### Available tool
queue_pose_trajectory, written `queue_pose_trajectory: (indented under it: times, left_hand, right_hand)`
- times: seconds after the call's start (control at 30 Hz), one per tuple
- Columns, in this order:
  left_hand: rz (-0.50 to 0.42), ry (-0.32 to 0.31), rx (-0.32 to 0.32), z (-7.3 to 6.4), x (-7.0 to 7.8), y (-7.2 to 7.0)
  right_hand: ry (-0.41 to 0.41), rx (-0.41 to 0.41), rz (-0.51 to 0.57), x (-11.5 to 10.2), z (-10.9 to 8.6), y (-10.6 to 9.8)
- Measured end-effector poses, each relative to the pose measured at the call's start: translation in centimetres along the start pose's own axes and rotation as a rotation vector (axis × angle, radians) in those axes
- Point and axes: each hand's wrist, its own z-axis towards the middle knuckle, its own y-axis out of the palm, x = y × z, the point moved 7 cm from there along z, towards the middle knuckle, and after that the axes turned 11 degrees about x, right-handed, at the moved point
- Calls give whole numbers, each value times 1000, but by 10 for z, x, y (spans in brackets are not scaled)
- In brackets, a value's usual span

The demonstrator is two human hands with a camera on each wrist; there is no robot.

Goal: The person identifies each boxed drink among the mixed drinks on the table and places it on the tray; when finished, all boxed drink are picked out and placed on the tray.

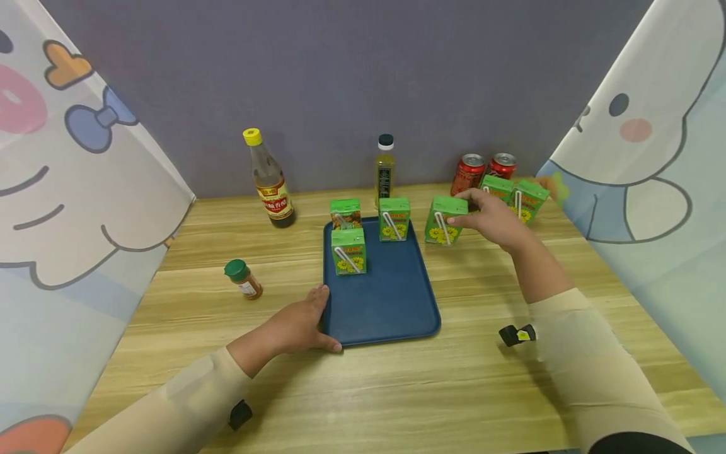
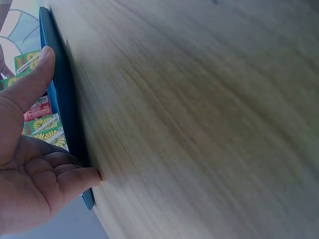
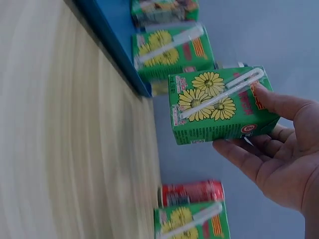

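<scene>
A blue tray (image 1: 386,302) lies in the middle of the wooden table. Three green juice cartons stand at its far end: one (image 1: 346,213) at the back left, one (image 1: 348,251) in front of it, one (image 1: 394,219) to the right. My right hand (image 1: 462,208) grips a fourth carton (image 1: 444,222) by its top, just off the tray's far right corner; in the right wrist view this carton (image 3: 219,107) sits between thumb and fingers. My left hand (image 1: 324,318) rests at the tray's near left corner, thumb (image 2: 35,74) over the rim, fingertips touching the edge.
Two more green cartons (image 1: 498,188) (image 1: 529,200) and two red cans (image 1: 467,173) (image 1: 501,165) stand at the back right. A yellow-capped bottle (image 1: 271,183), a dark-capped bottle (image 1: 385,170) and a green-lidded spice jar (image 1: 244,279) stand left and behind. Cartoon curtains flank the table.
</scene>
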Motion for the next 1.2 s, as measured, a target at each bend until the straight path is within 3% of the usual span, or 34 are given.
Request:
queue_pose_trajectory:
  times: [0.33,0.6,1.0,1.2]
  left_hand:
    - [11,-14,-6,1,-3,2]
    - [8,-11,-6,3,-3,3]
    - [13,-17,-12,2,-3,2]
    - [5,-6,-11,2,-2,2]
  right_hand:
    - [-75,-110,36,-23,2,58]
    - [-117,-185,14,-25,5,92]
    - [-146,-288,16,-25,6,101]
    - [-136,-278,41,-21,7,82]
